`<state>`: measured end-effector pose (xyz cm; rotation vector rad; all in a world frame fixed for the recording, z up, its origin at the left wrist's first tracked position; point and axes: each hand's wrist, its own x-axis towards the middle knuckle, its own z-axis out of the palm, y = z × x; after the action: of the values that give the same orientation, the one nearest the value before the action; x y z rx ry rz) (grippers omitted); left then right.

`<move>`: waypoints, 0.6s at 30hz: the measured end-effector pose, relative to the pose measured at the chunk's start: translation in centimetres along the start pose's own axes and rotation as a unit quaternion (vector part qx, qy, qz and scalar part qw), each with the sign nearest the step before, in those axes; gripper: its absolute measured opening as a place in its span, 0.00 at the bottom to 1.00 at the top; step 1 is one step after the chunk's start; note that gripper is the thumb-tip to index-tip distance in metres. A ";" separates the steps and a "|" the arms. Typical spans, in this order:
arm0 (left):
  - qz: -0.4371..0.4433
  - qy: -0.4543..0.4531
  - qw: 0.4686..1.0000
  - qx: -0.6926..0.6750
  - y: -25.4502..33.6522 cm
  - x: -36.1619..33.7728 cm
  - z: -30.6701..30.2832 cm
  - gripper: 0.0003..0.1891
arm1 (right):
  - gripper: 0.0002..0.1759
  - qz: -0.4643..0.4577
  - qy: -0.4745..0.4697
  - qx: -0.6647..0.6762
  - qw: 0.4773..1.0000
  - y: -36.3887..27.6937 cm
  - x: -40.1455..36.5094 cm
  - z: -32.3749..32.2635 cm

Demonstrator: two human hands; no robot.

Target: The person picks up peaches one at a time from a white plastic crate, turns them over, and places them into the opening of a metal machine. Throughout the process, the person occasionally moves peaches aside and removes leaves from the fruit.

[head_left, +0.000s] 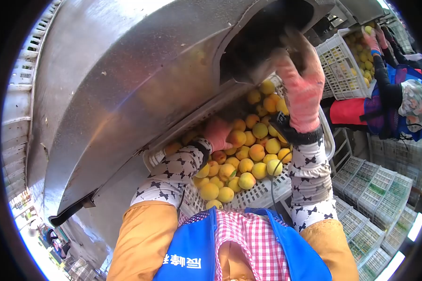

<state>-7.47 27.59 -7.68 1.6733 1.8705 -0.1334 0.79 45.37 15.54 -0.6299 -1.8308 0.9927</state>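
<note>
Many yellow-orange peaches (247, 165) fill a white perforated crate (262, 189) in front of my body. My left hand (217, 133), in a pink glove, reaches down among the peaches at the crate's left side, its fingertips partly hidden beside the fruit. My right hand (302, 77), also pink-gloved, is raised over the crate's far right corner, next to the dark opening (253, 47) of a metal machine. Its fingers are spread and smeared by motion, with no fruit visible in them. A dark band sits round my right wrist.
The metal machine (126, 84) curves over the left and far side of the crate. At the upper right, a co-worker (389, 93) holds a fruit beside another white crate (337, 65) of peaches. White crates (373, 187) are stacked at the right.
</note>
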 end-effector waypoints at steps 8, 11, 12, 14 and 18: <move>-0.051 -0.070 0.987 -0.137 2.5 0.5 0.6 0.38 | 0.28 0.228 -0.537 -0.346 0.734 12.2 -14.8 -0.1; -0.080 0.031 0.994 -0.061 3.4 1.6 3.8 0.38 | 0.31 0.159 -0.554 -0.360 0.734 14.3 -14.4 1.9; -0.080 -0.006 0.994 -0.077 3.4 1.6 2.8 0.37 | 0.33 0.085 -0.573 -0.367 0.728 15.4 -14.2 2.5; -0.082 -0.042 0.992 -0.087 3.0 1.2 1.0 0.37 | 0.34 0.059 -0.613 -0.362 0.699 18.9 -16.1 3.8; 0.030 -0.064 0.989 -0.127 1.9 -1.5 -1.3 0.34 | 0.35 0.112 -0.678 -0.379 0.620 19.3 -14.8 5.9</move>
<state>-6.22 27.28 -5.27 1.5084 1.6642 0.0213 2.07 42.40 -9.28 -0.5982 -3.7453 0.8056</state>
